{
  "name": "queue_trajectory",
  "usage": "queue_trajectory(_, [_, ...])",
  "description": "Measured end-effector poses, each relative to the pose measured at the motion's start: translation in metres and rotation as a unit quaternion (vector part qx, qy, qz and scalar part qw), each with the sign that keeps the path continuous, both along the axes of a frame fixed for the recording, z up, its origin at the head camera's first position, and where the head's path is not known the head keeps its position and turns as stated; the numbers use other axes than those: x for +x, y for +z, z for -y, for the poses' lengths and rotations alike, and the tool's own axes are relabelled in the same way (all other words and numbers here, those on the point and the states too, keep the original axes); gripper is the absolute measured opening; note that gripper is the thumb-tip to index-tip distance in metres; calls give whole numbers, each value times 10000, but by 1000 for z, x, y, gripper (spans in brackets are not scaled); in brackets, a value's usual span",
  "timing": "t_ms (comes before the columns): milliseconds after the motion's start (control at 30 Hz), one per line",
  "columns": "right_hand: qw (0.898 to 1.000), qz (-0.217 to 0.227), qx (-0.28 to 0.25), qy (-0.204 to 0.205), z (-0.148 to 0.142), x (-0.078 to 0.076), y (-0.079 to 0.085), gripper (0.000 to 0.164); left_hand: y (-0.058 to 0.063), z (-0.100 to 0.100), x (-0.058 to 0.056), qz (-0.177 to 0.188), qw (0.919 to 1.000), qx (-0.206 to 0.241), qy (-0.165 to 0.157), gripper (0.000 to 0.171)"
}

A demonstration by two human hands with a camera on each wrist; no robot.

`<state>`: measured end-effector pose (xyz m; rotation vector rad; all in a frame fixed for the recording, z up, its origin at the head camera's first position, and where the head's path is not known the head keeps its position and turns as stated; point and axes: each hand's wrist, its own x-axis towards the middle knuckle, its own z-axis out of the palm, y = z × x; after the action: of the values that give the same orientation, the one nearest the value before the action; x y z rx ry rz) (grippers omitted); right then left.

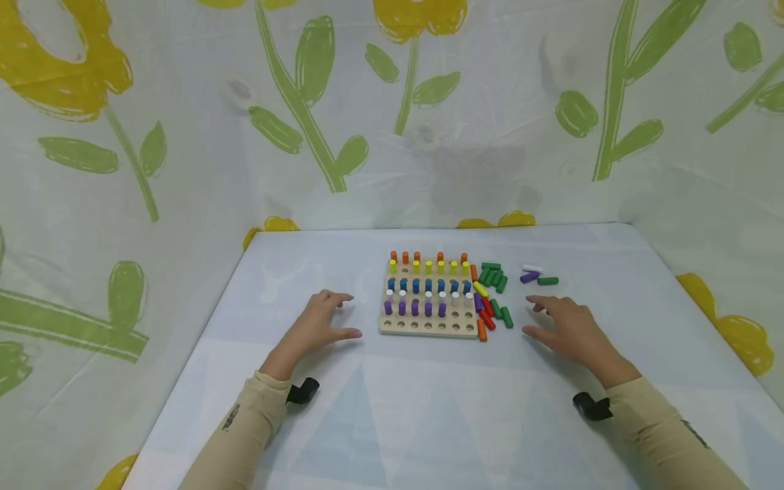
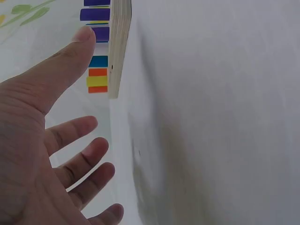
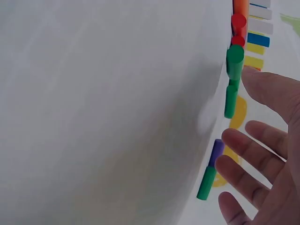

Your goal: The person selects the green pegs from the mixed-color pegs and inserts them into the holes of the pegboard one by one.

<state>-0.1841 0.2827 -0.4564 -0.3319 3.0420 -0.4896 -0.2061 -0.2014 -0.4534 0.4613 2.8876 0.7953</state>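
Note:
A wooden pegboard [image 1: 429,331] lies on the table with rows of orange, yellow, blue, white and purple pegs standing in it. Its front row of holes is bare, and a few holes in other rows are bare too. To its left my left hand [image 1: 316,318] hovers with thumb and fingers apart, holding nothing. My right hand [image 1: 569,330] is likewise spread, right of the loose pegs, and touches none of them. Along the board's right edge lie loose green pegs [image 1: 491,278], red pegs [image 1: 486,313], a yellow peg [image 1: 480,289] and an orange peg [image 1: 482,331].
Beyond my right hand lie a white peg [image 1: 532,267], a purple peg [image 1: 529,277] and a green peg [image 1: 548,281]. The pale table [image 1: 392,408] meets flower-print cloth [image 1: 490,170] at the back and sides.

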Motion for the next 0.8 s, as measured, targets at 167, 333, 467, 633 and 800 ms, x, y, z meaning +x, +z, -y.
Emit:
queue_trajectory(167, [10000,11,-81,29,7,-1,0,66,-4,-6,-2,113,9999,94,42,79])
queue_trajectory(333, [9999,18,-129,83,12,-1,1,63,-8,-12,-4,256,9994,167,152,80])
queue_trajectory(467, [9998,107,-89,109,14,-3,0,62,-10,-16,-3,293,9992,218,158,80])
queue_trajectory(633, [9993,286,-135,174,17,-4,0,63,-10,-19,-4,223,9994,256,40,78])
queue_trajectory(800, [9989,381,-162,239,21,-5,0,63,-10,-23,-6,143,9996,242,-105,76])
